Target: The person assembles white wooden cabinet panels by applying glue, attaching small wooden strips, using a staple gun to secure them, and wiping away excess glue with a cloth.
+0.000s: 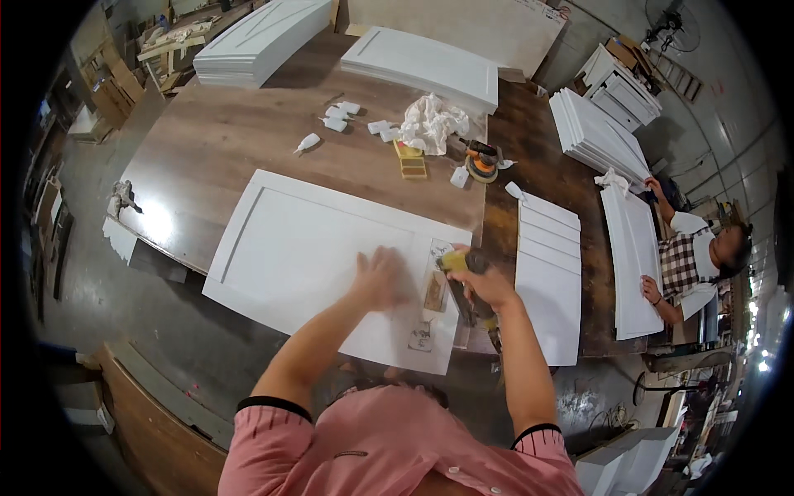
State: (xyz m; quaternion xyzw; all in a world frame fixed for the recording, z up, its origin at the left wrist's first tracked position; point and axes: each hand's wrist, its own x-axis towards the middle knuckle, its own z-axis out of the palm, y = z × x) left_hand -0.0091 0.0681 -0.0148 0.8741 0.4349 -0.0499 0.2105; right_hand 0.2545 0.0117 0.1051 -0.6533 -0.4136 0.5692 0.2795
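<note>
In front of me a white panel [289, 240] with a raised border lies on the wooden table. Over its surface is my left hand [382, 279], thumb and fingers apart and blurred by motion, holding nothing I can see. My right hand [488, 288] is wrapped round a yellow-and-black hand-held power tool [463, 261] at the panel's right end; its exact kind is unclear. Beside the tool, a narrow strip with a brown patch [435, 291] lies on the panel. Nearer me on the panel is a small dark-marked rectangle [420, 336].
Beyond the panel are white squeeze bottles [335, 124], crumpled cloth [433, 124], a yellow box [410, 160] and an orange-and-black sander [481, 162]. A grooved white panel [549, 281] lies to the right. White panel stacks [420, 66] stand behind. At far right, a co-worker [691, 256] handles another panel [633, 264].
</note>
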